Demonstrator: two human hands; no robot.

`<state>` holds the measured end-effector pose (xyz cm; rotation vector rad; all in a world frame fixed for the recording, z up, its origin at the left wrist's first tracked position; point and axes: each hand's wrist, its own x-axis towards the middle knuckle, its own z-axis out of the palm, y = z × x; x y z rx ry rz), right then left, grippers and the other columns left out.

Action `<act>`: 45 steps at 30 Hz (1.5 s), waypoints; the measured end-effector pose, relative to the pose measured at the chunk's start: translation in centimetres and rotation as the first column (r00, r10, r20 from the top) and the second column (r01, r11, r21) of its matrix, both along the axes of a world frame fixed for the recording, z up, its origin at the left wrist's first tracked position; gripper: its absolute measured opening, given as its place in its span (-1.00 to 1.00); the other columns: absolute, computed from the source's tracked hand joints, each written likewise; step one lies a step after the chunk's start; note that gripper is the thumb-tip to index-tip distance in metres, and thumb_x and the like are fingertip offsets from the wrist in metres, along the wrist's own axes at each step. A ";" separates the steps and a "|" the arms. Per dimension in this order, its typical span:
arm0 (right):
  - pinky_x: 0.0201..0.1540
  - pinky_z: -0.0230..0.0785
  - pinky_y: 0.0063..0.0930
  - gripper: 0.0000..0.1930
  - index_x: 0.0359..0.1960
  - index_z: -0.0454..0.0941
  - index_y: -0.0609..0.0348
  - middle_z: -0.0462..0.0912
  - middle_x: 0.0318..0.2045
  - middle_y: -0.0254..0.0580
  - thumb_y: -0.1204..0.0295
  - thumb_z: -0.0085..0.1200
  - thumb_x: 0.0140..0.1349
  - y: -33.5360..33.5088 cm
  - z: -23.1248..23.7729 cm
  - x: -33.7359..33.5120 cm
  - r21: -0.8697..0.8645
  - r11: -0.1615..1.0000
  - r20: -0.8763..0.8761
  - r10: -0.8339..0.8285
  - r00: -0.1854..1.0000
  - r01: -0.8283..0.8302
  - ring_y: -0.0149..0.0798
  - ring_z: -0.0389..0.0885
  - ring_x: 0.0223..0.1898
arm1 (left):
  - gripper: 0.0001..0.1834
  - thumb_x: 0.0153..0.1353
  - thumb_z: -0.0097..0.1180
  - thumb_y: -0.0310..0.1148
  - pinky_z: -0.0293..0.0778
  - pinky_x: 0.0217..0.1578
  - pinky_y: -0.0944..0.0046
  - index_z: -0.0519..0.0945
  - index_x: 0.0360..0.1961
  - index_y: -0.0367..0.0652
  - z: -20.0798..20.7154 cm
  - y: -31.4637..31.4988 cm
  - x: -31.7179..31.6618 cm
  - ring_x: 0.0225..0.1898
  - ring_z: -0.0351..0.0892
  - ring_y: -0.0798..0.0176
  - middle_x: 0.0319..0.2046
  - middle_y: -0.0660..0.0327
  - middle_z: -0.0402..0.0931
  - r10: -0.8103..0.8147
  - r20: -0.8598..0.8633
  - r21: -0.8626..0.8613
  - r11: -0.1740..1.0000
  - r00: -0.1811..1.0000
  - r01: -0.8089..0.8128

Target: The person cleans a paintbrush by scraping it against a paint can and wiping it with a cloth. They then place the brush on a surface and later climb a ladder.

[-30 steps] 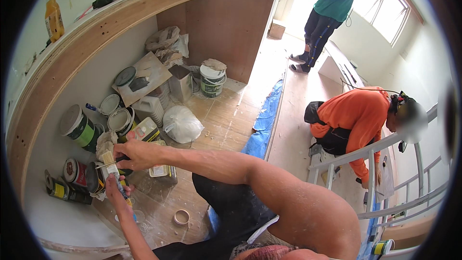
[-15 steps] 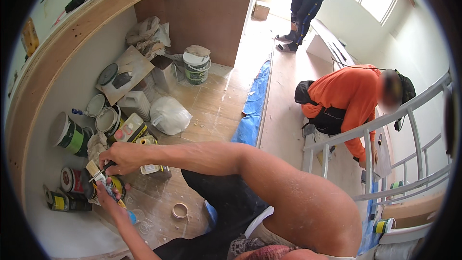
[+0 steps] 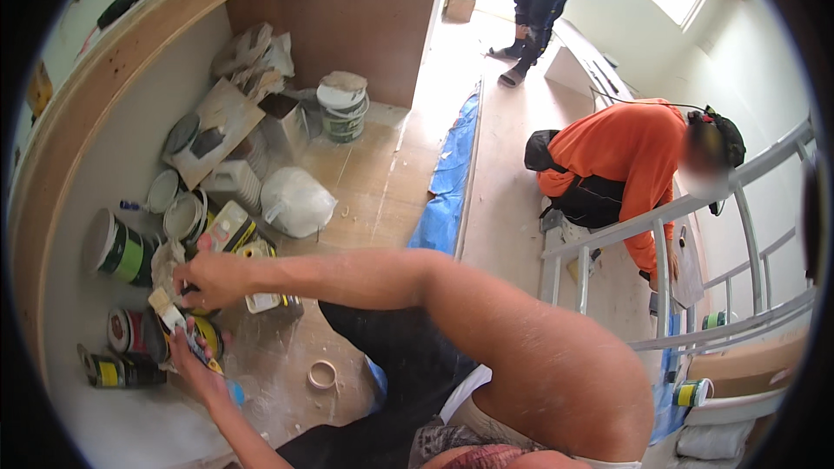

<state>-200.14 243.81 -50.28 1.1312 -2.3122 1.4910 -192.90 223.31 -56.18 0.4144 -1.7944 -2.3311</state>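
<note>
A paintbrush with pale bristles is gripped in my left hand, its bristle end pointing up and away. Just above it, my right hand has its fingers bent and drawn together. A dark bit shows by those fingertips, too small to name. Beside the right fingertips lies a crumpled pale rag. Under and around both hands stand paint cans, among them a black can with a yellow label, partly covered by the hands. A rectangular tin with a yellow and black label stands beyond my right wrist.
More paint cans line the left wall. A tied white bag and a white-lidded bucket stand farther off. A tape roll lies on the floor. A metal ladder leans at right, near a crouching person in orange; another person stands beyond.
My right hand has shifted slightly left, toward the rag; the dark handle seen in it earlier is now mostly hidden. The brush in my left hand has tilted, with its bristles farther left.
</note>
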 end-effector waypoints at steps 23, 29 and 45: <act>-0.22 0.43 -0.22 -0.73 -0.04 0.58 0.25 0.67 -0.34 0.06 0.46 0.12 0.24 -0.9 0.8 1.5 0.228 0.963 0.078 0.131 0.988 -0.146 0.00 0.63 -0.37 | -0.73 0.38 0.14 -0.29 0.27 -0.63 0.49 0.55 -0.05 -0.27 0.5 -0.7 1.1 -0.58 0.36 0.55 -0.24 0.23 0.66 0.141 -0.105 -0.047 0.988 0.984 -0.146; -0.25 0.43 -0.27 -0.74 -0.03 0.60 0.25 0.68 -0.34 0.01 0.51 0.12 0.24 -1.0 1.1 1.6 0.213 0.971 0.087 0.090 0.992 -0.107 -0.10 0.62 -0.42 | -0.72 0.40 0.09 -0.34 0.26 -0.62 0.53 0.56 0.02 -0.29 1.0 -0.1 0.9 -0.58 0.34 0.58 -0.20 0.22 0.66 0.143 -0.128 -0.024 0.989 0.981 -0.147; -0.28 0.55 -0.31 -0.59 0.08 0.54 0.05 0.57 -0.30 -0.15 0.55 0.06 0.15 -1.5 0.1 3.0 0.447 0.883 -0.455 0.086 0.886 0.144 -0.05 0.69 -0.31 | -0.59 0.37 0.09 -0.31 0.38 -0.51 0.35 0.52 0.17 -0.30 0.5 -0.6 1.6 -0.59 0.41 0.45 -0.43 0.20 0.67 0.148 -0.160 -0.521 0.827 0.976 -0.211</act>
